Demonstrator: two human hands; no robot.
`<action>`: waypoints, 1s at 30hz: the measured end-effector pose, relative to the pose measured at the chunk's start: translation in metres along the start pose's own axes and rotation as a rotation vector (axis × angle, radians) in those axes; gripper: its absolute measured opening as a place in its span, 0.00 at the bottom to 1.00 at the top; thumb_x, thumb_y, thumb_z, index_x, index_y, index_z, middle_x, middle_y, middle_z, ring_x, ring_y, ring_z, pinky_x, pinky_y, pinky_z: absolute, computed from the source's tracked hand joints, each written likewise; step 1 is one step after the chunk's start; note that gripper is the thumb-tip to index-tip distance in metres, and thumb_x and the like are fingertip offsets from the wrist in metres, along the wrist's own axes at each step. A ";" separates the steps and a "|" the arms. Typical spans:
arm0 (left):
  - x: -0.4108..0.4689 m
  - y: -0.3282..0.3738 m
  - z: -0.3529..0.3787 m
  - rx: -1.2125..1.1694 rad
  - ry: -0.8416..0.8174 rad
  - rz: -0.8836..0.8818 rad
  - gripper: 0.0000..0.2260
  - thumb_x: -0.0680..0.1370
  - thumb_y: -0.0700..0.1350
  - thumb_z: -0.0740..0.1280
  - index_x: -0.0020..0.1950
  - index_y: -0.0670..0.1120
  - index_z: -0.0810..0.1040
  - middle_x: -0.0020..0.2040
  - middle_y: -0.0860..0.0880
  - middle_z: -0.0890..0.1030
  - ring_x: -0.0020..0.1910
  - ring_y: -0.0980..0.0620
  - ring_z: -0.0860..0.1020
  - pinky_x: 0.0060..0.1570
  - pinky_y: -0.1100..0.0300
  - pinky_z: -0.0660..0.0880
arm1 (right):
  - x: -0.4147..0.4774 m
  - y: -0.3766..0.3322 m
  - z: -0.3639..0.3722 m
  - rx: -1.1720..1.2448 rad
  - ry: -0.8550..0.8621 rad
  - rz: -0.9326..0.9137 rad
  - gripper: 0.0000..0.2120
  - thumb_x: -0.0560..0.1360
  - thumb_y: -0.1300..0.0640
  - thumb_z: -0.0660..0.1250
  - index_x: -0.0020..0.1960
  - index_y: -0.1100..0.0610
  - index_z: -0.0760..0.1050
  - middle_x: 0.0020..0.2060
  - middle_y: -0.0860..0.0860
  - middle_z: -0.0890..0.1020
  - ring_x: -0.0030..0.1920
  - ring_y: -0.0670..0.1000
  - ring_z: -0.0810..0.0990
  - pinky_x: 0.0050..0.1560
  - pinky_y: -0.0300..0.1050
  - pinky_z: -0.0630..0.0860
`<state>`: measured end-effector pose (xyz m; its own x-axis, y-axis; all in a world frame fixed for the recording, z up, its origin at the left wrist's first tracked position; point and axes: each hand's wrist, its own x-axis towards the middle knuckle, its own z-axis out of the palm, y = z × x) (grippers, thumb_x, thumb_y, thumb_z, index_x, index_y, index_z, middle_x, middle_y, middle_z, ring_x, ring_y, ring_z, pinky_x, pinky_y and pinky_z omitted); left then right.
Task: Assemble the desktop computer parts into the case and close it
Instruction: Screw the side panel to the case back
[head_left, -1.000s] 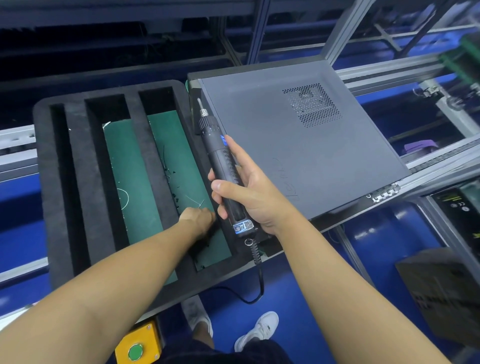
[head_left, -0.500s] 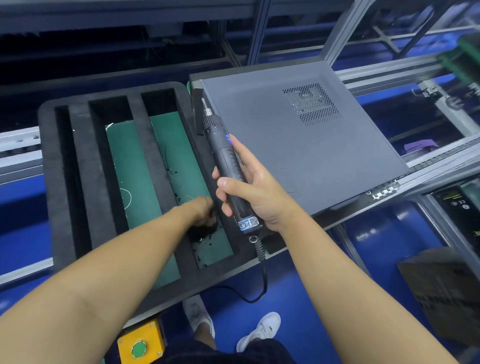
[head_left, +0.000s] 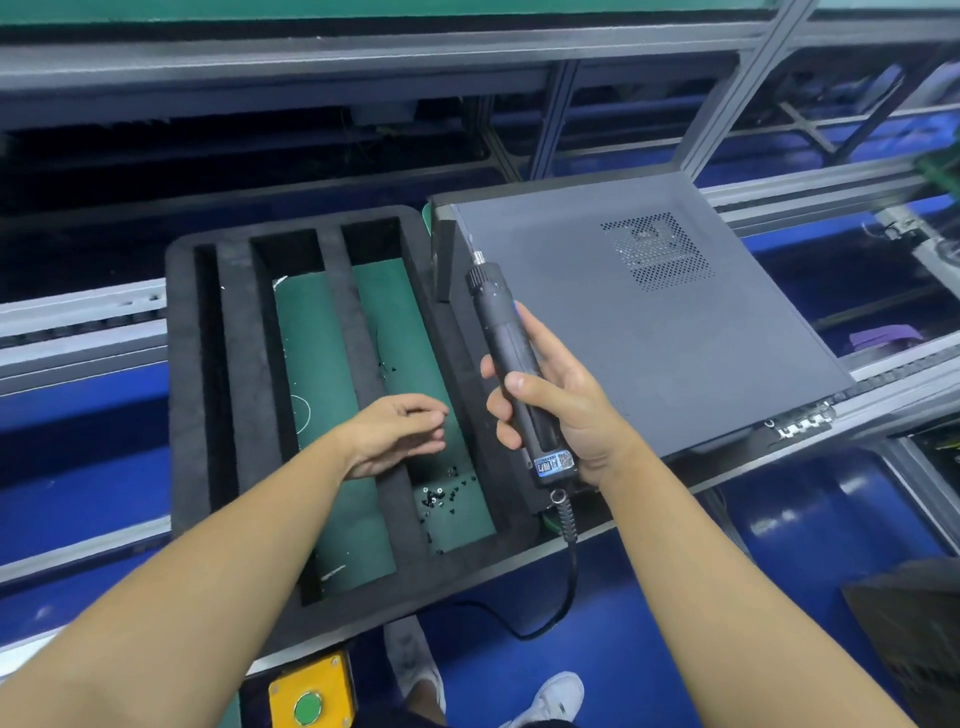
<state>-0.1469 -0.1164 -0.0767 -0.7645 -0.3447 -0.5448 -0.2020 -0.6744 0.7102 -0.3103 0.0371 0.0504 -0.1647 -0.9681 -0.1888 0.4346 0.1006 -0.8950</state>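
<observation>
The dark grey computer case (head_left: 649, 332) lies on its side on the conveyor with its vented side panel on top and closed. My right hand (head_left: 561, 410) grips a black electric screwdriver (head_left: 498, 322) at the case's left edge; the bit points up and away. My left hand (head_left: 389, 436) hovers over the black foam tray (head_left: 244, 395), with thumb and fingertips drawn together in a pinch around what looks like a small dark screw. Several loose black screws (head_left: 441, 493) lie on the green bottom of the tray's right slot, just below that hand.
The screwdriver's cable (head_left: 566, 587) hangs off the front edge of the line. A yellow box with a green button (head_left: 306, 696) sits at the near edge. Aluminium frame rails run behind and to the right. My feet stand on the blue floor below.
My left hand has lifted out of the screw pile and moved left and up, fingers now pinched. My right hand has held the screwdriver by the case's left edge throughout.
</observation>
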 end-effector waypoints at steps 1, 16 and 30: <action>-0.005 -0.001 -0.002 -0.056 -0.014 0.006 0.06 0.74 0.38 0.69 0.50 0.41 0.79 0.44 0.43 0.81 0.42 0.52 0.83 0.47 0.57 0.81 | 0.000 -0.001 0.000 0.020 0.005 0.000 0.39 0.75 0.61 0.72 0.81 0.46 0.61 0.52 0.57 0.79 0.39 0.54 0.77 0.33 0.46 0.76; -0.052 -0.001 0.053 -0.442 -0.053 0.280 0.12 0.76 0.39 0.68 0.59 0.42 0.83 0.43 0.49 0.81 0.41 0.55 0.81 0.48 0.59 0.81 | -0.071 -0.022 -0.027 -0.163 -0.223 0.136 0.40 0.74 0.64 0.71 0.80 0.41 0.62 0.53 0.58 0.78 0.38 0.55 0.75 0.31 0.47 0.76; -0.075 -0.016 0.147 -0.508 0.103 0.448 0.05 0.76 0.43 0.71 0.49 0.46 0.86 0.46 0.47 0.84 0.43 0.54 0.83 0.44 0.60 0.81 | -0.154 -0.040 -0.074 -0.449 -0.351 0.248 0.43 0.75 0.66 0.71 0.81 0.40 0.58 0.54 0.54 0.80 0.42 0.53 0.78 0.34 0.47 0.78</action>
<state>-0.1758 0.0162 0.0181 -0.6402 -0.7053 -0.3044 0.4518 -0.6662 0.5934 -0.3681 0.1991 0.0851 0.2275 -0.9137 -0.3367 -0.0046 0.3448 -0.9387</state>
